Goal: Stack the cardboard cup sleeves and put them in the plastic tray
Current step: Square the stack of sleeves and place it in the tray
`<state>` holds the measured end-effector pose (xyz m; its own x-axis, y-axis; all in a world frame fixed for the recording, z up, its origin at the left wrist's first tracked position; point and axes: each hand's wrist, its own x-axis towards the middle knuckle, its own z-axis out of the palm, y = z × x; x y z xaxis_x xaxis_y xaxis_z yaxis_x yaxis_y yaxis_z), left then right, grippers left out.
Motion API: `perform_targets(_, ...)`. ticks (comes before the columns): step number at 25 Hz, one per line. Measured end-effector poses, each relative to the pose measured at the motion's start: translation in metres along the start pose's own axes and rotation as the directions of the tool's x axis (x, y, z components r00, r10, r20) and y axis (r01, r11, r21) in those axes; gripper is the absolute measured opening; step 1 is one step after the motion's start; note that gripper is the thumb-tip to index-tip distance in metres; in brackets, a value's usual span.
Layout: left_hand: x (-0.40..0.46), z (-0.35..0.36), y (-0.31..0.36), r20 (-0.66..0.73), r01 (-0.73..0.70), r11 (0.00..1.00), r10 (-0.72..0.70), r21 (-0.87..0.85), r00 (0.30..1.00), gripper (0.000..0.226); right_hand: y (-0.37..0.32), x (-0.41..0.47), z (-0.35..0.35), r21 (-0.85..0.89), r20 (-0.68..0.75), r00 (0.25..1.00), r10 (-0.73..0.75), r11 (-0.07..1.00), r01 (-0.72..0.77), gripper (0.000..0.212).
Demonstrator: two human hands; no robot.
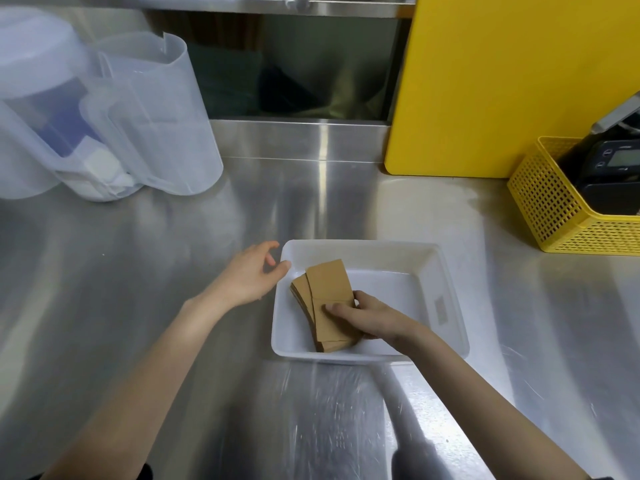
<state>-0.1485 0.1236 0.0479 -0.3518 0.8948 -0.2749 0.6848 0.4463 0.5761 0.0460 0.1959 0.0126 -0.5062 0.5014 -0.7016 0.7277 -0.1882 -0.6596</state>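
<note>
A stack of flat brown cardboard cup sleeves (325,289) lies inside the white plastic tray (446,299), against its left side. My right hand (367,318) reaches into the tray and grips the near end of the stack, thumb on top. The top sleeve is slightly fanned off the ones beneath. My left hand (251,273) is at the tray's far left corner, fingers loosely curled and apart, holding nothing; its fingertips are close to the rim.
The tray sits on a stainless steel counter (138,289). Translucent plastic pitchers (145,119) stand at the back left. A yellow board (512,81) leans at the back right beside a yellow perforated basket (554,209) holding a black device.
</note>
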Motion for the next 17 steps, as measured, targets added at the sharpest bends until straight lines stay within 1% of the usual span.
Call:
perform_targets(2,-0.008,0.007,-0.007,0.046,0.044,0.992,-0.039,-0.117,0.998,0.047,-0.002,-0.001,0.002,-0.010,-0.008,1.000,0.001,1.000,-0.001,0.059)
perform_targets(3,-0.011,0.011,-0.009,0.056,0.052,0.988,-0.044,-0.146,0.997,0.045,-0.003,-0.002,0.002,-0.016,-0.011,1.000,0.000,1.000,0.000,0.057)
perform_targets(5,-0.015,0.018,-0.013,0.051,0.058,0.983,-0.049,-0.175,0.997,0.039,-0.004,-0.002,0.004,-0.006,-0.006,1.000,0.005,1.000,-0.005,0.054)
perform_targets(8,-0.018,0.024,-0.013,0.022,0.064,0.962,-0.061,-0.264,0.998,0.034,-0.007,-0.003,0.011,0.010,-0.004,1.000,0.018,1.000,-0.018,0.052)
perform_targets(13,-0.019,0.028,-0.013,-0.001,0.042,0.957,-0.045,-0.287,0.999,0.032,-0.019,0.000,0.026,0.008,0.003,1.000,0.013,1.000,-0.013,0.054)
perform_targets(17,-0.017,0.030,-0.016,-0.003,0.033,0.944,-0.036,-0.329,0.999,0.031,-0.023,0.003,0.035,-0.104,-0.015,1.000,-0.001,0.995,-0.001,0.063)
